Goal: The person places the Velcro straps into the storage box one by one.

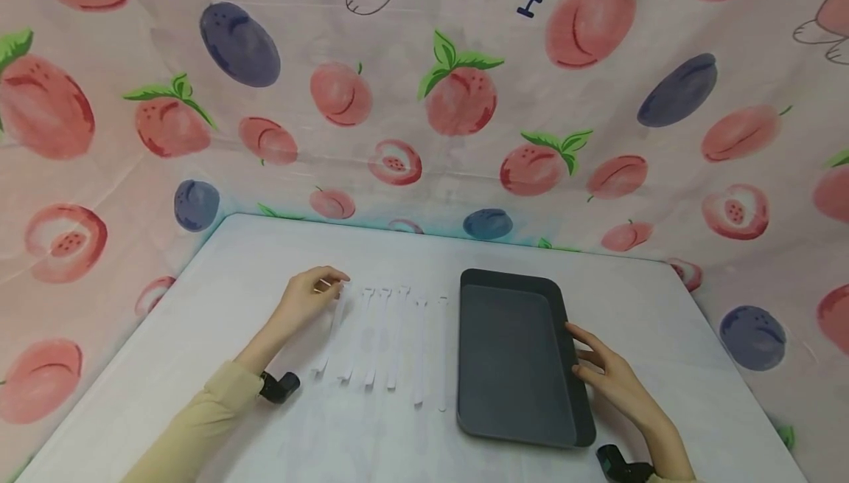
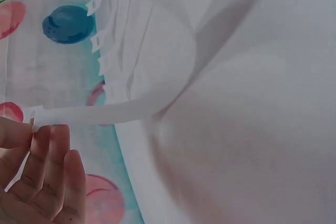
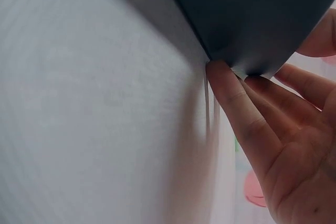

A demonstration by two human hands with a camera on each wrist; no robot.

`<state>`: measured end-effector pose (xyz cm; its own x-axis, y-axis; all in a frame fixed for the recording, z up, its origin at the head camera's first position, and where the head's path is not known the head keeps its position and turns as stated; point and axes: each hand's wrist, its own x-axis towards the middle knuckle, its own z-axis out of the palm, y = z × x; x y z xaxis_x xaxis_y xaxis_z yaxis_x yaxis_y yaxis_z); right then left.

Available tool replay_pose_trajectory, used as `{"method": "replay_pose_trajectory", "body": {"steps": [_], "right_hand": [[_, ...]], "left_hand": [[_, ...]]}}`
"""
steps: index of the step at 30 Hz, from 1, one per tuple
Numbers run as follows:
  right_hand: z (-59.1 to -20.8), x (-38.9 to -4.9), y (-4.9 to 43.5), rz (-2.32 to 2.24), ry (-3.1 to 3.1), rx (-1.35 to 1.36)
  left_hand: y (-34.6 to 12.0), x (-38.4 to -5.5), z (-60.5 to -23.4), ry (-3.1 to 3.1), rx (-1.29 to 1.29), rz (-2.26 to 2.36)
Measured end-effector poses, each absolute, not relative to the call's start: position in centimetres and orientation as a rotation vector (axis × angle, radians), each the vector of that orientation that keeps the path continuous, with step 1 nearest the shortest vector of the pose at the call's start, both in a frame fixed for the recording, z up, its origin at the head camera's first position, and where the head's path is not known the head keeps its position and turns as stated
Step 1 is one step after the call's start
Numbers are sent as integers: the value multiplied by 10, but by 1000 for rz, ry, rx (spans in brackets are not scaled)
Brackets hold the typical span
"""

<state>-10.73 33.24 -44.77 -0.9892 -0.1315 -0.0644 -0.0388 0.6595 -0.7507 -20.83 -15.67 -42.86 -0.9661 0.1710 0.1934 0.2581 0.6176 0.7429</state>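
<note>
My left hand (image 1: 310,293) pinches the far end of a thin white strip (image 1: 337,327) between thumb and fingertips. In the left wrist view, the strip (image 2: 100,114) runs from those fingertips and curves down toward the white tabletop. Several similar strips (image 1: 368,335) lie side by side to its right, with small folded tabs at their ends. A dark grey rectangular tray (image 1: 504,365) lies right of them. My right hand (image 1: 617,376) touches the tray's right side with extended fingers. In the right wrist view, fingertips (image 3: 216,72) press against its dark outer wall (image 3: 252,19), low by the table.
A white cloth covers the table (image 1: 371,446). Behind and beside it hangs a fruit-printed curtain (image 1: 398,85), meeting the table's back edge. Each wrist wears a small black camera (image 1: 280,387).
</note>
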Motion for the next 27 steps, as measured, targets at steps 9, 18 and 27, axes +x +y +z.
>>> {"method": "replay_pose_trajectory", "body": {"steps": [9,18,27], "right_hand": [[-448,-107,332,-1221,2766,-130],[-448,-108,332,-1223,2762,-135],[-449,-108,332,-1208,2779,-154]], "left_hand": [[-152,-192,-419,-2707,-404,-1231],[-150,-177,-413,-2658,-401,-1209],[-149,-168,-404,-2639,-340,-1225]]}}
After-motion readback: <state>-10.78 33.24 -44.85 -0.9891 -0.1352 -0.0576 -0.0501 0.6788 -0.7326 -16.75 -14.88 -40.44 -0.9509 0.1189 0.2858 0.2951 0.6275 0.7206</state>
